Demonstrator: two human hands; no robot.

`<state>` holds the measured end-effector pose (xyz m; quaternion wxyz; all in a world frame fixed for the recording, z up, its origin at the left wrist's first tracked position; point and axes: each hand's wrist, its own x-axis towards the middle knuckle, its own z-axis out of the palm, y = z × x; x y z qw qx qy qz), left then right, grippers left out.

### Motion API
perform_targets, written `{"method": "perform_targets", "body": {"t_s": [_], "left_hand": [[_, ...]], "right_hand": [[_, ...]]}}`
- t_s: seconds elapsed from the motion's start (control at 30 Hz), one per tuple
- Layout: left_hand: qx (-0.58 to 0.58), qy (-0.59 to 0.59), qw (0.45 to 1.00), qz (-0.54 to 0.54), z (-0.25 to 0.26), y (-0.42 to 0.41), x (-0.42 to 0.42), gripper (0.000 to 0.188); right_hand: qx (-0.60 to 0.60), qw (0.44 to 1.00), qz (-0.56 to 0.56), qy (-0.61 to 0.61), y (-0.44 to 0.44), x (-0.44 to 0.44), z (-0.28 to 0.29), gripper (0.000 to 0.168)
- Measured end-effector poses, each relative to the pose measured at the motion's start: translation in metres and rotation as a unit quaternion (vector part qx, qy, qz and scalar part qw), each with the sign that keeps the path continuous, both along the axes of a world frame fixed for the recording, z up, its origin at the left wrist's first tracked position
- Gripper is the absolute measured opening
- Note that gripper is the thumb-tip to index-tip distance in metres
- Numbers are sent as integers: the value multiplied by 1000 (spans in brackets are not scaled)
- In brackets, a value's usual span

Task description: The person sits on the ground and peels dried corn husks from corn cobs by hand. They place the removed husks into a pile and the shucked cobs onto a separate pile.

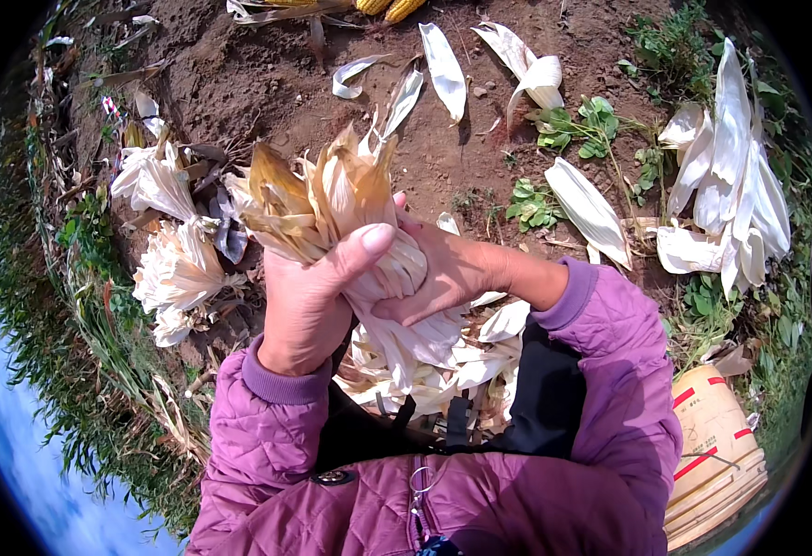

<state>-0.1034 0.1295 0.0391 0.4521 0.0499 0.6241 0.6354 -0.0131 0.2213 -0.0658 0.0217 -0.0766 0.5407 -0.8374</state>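
Observation:
Both of my hands grip a bundle of dried corn husks (350, 181) in front of my chest. My left hand (305, 306) wraps the bundle from the left, its thumb lying across the front. From the right, my right hand (448, 271) clasps the gathered husks, fingers partly hidden behind them. The bundle's tips are yellow-brown at the top, while pale husk ends fan out below my hands. Beneath, a heap of loose cream-coloured husks (434, 382) lies between my legs.
Tied husk bunches (180, 271) lie on the soil at left. Single husks (444, 73) are scattered ahead, near yellow corn cobs (402, 8). A pile of white husks (729, 181) rests at right, above a cream plastic bucket (715, 445). Green plants (100, 340) border the left side.

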Motion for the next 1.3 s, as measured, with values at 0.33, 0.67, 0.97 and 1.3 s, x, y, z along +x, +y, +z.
{"method": "perform_targets", "body": {"t_s": [0.33, 0.67, 0.97, 1.3], "left_hand": [[65, -78, 987, -122, 0, -6, -3, 30], [-137, 108, 984, -35, 5, -13, -2, 9], [-207, 147, 966, -44, 9, -17, -7, 12], [-182, 142, 973, 24, 8, -9, 0, 32]], "right_hand": [[-34, 983, 181, -13, 2, -2, 2, 60], [683, 698, -85, -196, 65, -16, -184, 25], [768, 626, -138, -19, 56, -33, -241, 28], [-58, 949, -279, -132, 68, -42, -83, 22]]}}
